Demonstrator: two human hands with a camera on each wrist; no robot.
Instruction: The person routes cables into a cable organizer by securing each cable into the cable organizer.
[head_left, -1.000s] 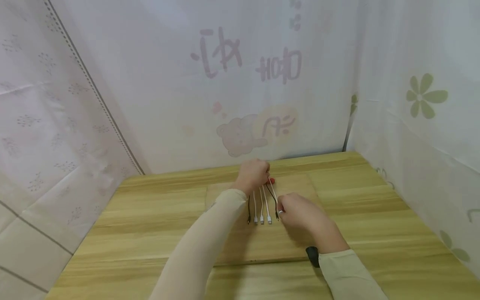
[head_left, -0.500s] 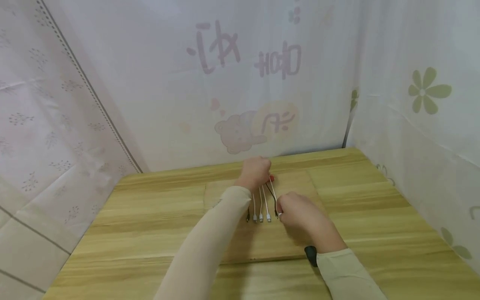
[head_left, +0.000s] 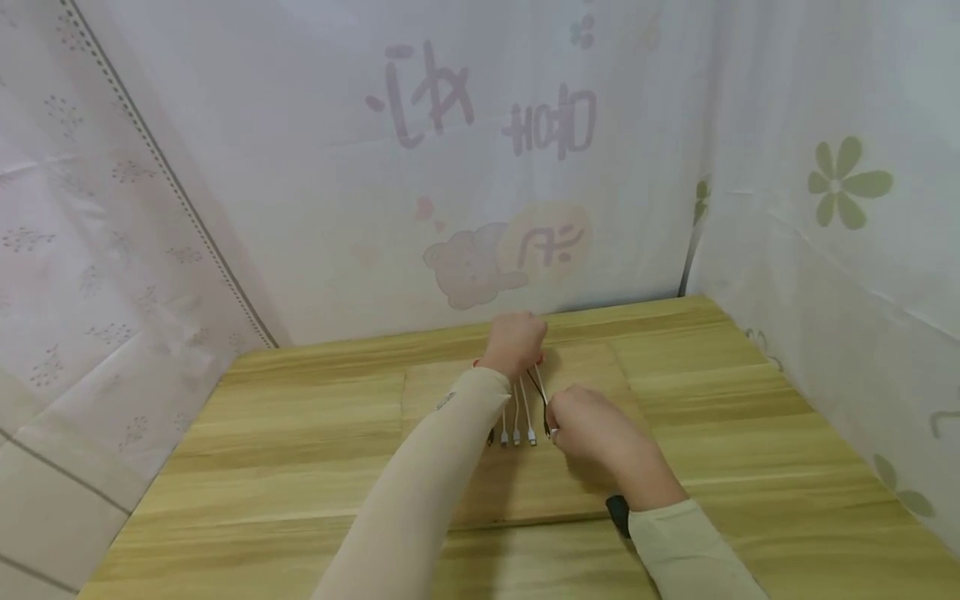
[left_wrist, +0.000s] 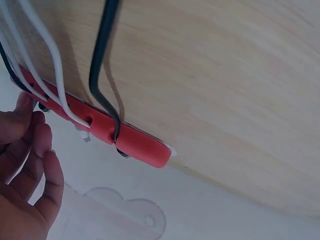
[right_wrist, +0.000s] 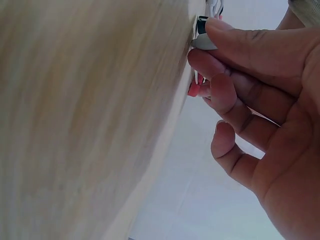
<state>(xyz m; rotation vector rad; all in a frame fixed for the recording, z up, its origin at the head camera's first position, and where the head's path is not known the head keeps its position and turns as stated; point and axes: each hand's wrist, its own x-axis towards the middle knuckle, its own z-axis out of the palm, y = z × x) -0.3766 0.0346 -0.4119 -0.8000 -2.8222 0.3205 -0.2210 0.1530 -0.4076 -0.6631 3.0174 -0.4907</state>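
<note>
A red cable clip [left_wrist: 142,146] lies along the far edge of a thin wooden board [head_left: 592,365]. White cables and a black cable [left_wrist: 101,60] sit in its slots. At the clip's right end in the head view, my left hand [head_left: 517,343] pinches a white cable [head_left: 541,384] between thumb and forefinger; the exact contact is partly hidden. My right hand [head_left: 592,423] pinches the near end of that cable, its pale plug [right_wrist: 204,42] showing between thumb and forefinger. A black plug is close beside it. Several white plugs [head_left: 517,438] point toward me, left of the right hand.
The board lies on a wood-grain table [head_left: 300,450]. A patterned curtain [head_left: 337,250] hangs behind the table's far edge, with another [head_left: 832,317] on the right. A dark object [head_left: 618,515] shows beside my right sleeve.
My left hand has shifted slightly right relative to the board, and its forearm now covers more of the leftmost black cable. My right hand keeps its grip on the plug. The view shifts slightly.
</note>
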